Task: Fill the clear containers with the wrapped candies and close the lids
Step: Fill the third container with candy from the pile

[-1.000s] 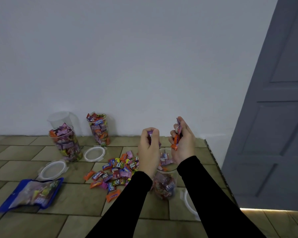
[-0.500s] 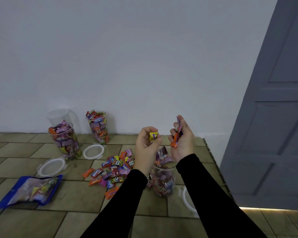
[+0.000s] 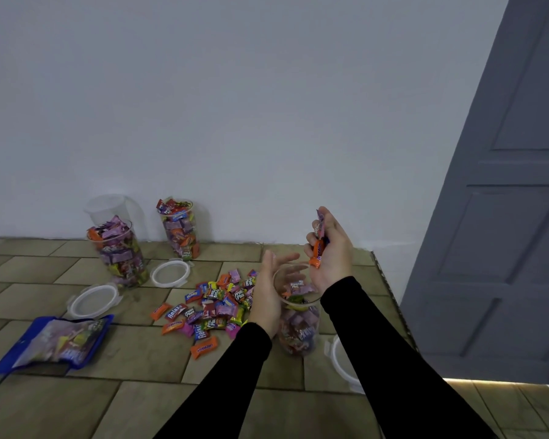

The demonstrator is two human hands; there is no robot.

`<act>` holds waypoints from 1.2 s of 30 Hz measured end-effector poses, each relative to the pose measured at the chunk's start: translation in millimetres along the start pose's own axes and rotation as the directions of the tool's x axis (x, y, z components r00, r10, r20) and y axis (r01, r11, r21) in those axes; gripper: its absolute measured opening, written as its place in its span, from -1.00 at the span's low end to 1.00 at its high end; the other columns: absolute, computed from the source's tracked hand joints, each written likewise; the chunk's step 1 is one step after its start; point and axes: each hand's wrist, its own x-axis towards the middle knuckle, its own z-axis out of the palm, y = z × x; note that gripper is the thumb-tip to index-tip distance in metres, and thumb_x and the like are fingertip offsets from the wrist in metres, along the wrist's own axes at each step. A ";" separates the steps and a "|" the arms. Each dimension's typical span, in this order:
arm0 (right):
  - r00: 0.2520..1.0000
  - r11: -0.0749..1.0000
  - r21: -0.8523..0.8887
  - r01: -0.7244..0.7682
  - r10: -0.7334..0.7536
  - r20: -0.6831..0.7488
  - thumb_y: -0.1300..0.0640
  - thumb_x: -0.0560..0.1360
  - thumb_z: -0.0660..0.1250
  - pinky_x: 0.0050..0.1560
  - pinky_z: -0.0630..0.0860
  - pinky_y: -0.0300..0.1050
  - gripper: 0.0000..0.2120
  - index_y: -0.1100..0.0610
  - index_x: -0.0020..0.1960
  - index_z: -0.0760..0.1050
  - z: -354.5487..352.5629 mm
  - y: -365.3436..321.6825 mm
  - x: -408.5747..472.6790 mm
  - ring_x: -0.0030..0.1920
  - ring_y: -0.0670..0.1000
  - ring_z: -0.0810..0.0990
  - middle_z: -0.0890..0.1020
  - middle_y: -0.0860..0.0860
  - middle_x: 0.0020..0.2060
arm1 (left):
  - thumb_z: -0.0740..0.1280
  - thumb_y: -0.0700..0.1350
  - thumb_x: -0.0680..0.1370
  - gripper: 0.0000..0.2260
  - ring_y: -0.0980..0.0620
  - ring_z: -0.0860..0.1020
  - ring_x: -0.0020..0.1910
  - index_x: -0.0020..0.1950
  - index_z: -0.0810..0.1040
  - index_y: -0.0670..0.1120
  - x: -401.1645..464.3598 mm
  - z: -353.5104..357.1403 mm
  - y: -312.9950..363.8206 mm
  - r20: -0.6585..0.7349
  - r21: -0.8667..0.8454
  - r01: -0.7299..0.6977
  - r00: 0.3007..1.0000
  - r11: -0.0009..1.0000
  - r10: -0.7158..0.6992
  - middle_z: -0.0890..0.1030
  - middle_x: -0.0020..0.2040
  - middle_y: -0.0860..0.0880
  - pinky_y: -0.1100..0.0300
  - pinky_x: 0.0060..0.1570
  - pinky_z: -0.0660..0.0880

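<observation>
Two hands (image 3: pixel 267 299) (image 3: pixel 330 258); four containers (image 3: pixel 298 331), three lids (image 3: pixel 170 274), perhaps fourth.

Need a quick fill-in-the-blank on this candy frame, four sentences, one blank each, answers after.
1. The right hand grips a bunch of wrapped ____.
2. The left hand, fingers straight, holds ____.
3. The clear plastic container below both hands has no ____ on it.
4. The blue candy bag lies on the tiled surface, to the ____ of the loose candy pile.

Missing words: candies; nothing; lid; left
</observation>
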 end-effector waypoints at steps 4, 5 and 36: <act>1.000 0.997 -0.071 0.020 -0.019 0.014 0.17 0.63 0.16 -0.59 0.17 -0.27 -0.83 0.16 0.04 0.53 -0.9 1.0 -1.9 -0.52 -0.11 0.31 0.46 -0.06 -0.47 | -0.09 0.28 0.60 -0.31 -0.08 0.61 -0.17 0.07 0.61 -0.24 3.9 4.7 2.9 0.044 -0.036 0.066 0.997 0.997 -0.065 0.68 -0.12 -0.17 0.14 -0.17 0.53; 1.000 0.995 -0.098 0.028 -0.027 0.013 0.17 0.63 0.17 -0.58 0.18 -0.27 -0.83 0.18 0.06 0.52 -0.2 1.2 -2.4 -0.52 -0.10 0.33 0.48 -0.06 -0.47 | -0.09 0.27 0.61 -0.31 -0.06 0.61 -0.20 0.05 0.61 -0.24 4.8 4.9 2.2 0.031 -0.035 0.058 0.998 0.998 -0.057 0.68 -0.14 -0.16 0.15 -0.20 0.53; 0.980 0.946 -0.296 0.133 -0.081 0.181 0.14 0.37 0.28 -0.45 0.29 -0.20 -0.85 0.10 -0.37 0.43 -16.0 -3.5 -15.7 -0.43 0.05 0.46 0.52 0.05 -0.43 | 0.01 0.26 0.61 -0.37 -0.22 0.60 -0.07 0.02 0.60 -0.25 8.5 3.2 -8.3 -0.090 -0.076 0.073 0.993 0.994 -0.080 0.67 -0.10 -0.25 -0.02 -0.07 0.56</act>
